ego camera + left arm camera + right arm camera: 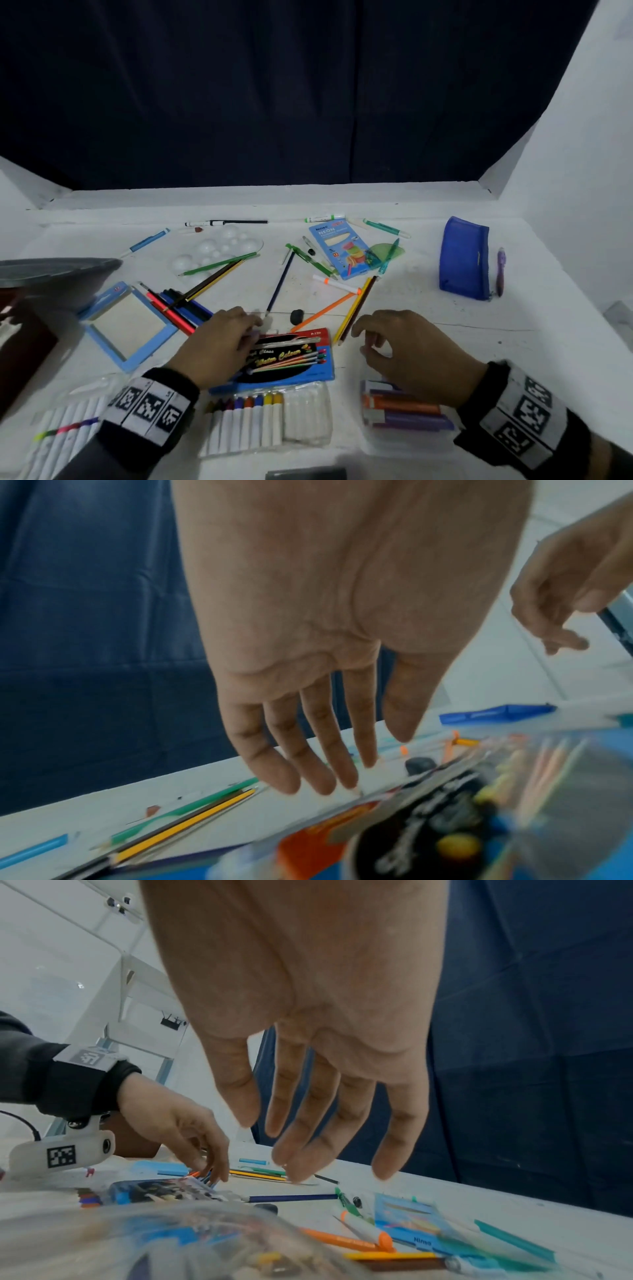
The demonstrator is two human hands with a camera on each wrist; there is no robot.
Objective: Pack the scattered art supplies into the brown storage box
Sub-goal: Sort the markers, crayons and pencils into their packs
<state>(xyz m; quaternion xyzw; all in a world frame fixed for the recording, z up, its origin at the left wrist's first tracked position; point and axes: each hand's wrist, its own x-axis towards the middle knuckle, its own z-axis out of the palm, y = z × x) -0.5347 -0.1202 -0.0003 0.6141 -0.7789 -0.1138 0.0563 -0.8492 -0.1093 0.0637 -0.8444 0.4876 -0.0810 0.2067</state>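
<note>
My left hand lies flat with straight fingers over the far left corner of the red and blue water colour pack. I cannot tell whether the fingertips touch it. My right hand hovers with loosely bent fingers above a clear case of markers and holds nothing. The brown storage box shows at the left edge, under a grey lid. Loose pencils, pens and a black eraser lie scattered on the white table.
A pack of crayons lies at the front edge. A blue-framed board sits at the left, a white palette and a neon pencil box farther back. A blue pouch stands at the right. White walls close both sides.
</note>
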